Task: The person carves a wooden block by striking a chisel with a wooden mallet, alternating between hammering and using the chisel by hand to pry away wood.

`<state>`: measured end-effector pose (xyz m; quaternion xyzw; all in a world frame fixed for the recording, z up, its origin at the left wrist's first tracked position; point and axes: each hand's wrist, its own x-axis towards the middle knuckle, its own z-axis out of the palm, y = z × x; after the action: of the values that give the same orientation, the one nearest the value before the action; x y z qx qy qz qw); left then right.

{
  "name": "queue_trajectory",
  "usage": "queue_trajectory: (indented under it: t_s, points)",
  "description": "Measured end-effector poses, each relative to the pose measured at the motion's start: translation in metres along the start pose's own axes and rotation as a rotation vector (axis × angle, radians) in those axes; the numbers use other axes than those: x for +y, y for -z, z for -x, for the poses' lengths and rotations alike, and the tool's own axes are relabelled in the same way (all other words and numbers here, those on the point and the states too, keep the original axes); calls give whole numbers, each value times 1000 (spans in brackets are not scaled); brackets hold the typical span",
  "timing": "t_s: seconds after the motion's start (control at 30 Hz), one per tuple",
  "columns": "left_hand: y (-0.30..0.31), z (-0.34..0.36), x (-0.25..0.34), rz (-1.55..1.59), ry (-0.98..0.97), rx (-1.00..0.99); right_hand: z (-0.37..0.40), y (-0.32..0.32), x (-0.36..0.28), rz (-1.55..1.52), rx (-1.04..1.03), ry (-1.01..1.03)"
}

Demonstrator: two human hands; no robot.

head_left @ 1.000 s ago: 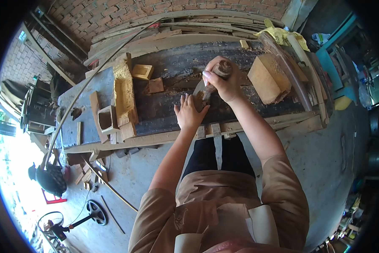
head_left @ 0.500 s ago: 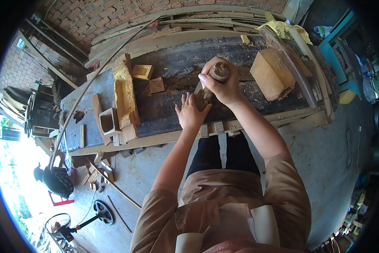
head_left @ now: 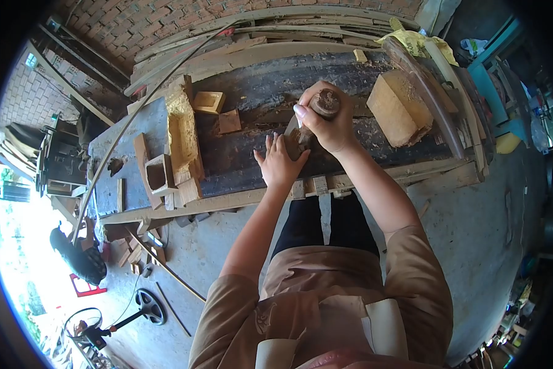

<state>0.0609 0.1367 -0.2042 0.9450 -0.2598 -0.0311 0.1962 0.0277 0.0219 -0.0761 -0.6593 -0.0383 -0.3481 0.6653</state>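
My right hand [head_left: 330,126] is wrapped round a thick wooden tool handle [head_left: 326,103], its round brown end facing up at me. The tool's lower end is mostly hidden by the hand, and I cannot make out its kind. Just below it, a small brown wooden piece [head_left: 297,147] lies on the workbench [head_left: 239,166]. My left hand [head_left: 281,165] rests with fingers spread at the left side of this piece, the thumb touching its near edge.
Left of my hands are a square wooden box [head_left: 214,103], a flat wood square [head_left: 230,122] and a yellowish hollowed block [head_left: 181,135]. To the right stand a large wood block [head_left: 399,111] and a long curved timber [head_left: 427,92]. A person [head_left: 83,255] is at the far left.
My hands keep nearly the same place, with the tool handle's end tilted slightly to the right. The person at the far left has shifted posture.
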Motion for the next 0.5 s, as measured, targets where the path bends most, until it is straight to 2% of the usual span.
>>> queue_trajectory:
  t_s: [0.07,0.2,0.27,0.37,0.5]
  points:
    - [-2,0,-1,-11,-10,9,-1,1,1,61,-39,100]
    - [-2,0,-1,-13,-5,2,-1,0,0,60,-42,99]
    - [-2,0,-1,-7,-10,6,-1,-2,-2,6,4,6]
    - [-2,0,-1,-5,-10,5,-4,-4,-3,110,0,91]
    - [-3,0,-1,-6,-15,8,-10,-9,-3,117,-10,43]
